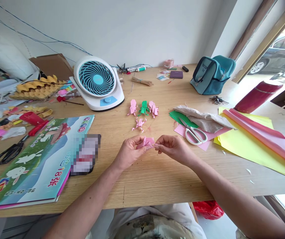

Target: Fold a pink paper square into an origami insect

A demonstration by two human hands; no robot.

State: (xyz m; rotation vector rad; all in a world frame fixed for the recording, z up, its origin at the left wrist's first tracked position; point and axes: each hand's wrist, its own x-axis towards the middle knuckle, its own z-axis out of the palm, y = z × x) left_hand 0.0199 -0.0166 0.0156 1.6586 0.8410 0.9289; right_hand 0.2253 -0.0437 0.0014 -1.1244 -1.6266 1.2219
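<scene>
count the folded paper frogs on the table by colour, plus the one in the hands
pink frogs on the table: 3
green frogs on the table: 1
pink folded piece held between left hand and right hand: 1
total: 5

Wooden table (pixel 157 179) with fan (pixel 97 83), scissors (pixel 194 134)
</scene>
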